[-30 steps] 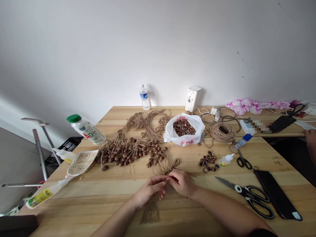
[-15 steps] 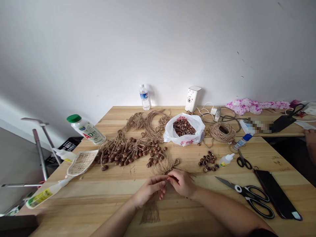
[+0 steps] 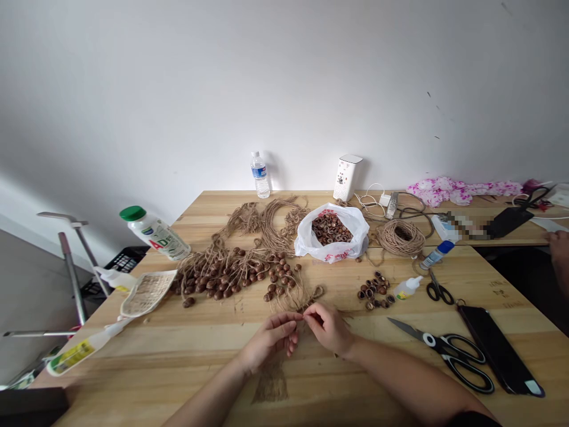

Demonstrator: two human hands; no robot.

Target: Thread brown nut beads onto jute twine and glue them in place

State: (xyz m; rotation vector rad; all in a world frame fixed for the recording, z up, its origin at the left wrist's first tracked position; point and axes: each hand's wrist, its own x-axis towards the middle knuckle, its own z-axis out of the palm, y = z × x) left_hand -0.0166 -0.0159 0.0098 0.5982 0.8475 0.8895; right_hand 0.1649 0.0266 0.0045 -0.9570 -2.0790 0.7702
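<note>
My left hand [image 3: 272, 336] and my right hand [image 3: 328, 330] meet near the front middle of the table, thumbs and fingers pinched tip to tip. Between them they appear to grip jute twine, though the strand itself is tiny and mostly hidden. Just beyond my fingers lies a knotted twine cord [image 3: 315, 295] with a loop at its end. Thin twine strands with brown nut shells [image 3: 280, 279] spread from it to the left. Frayed twine fibres [image 3: 271, 384] lie below my left hand.
A large pile of corded nut shells [image 3: 222, 281] lies left. Behind stands a white plastic bag [image 3: 306, 240] of cut shells, beside a twine ball [image 3: 402, 237]. Right are loose shell pieces [image 3: 373, 292], a glue bottle [image 3: 408, 288], scissors [image 3: 448, 350] and a phone [image 3: 498, 350].
My right hand's fingers have shifted very slightly, with the fingertips still against those of my left hand. Nothing else on the table has visibly moved.
</note>
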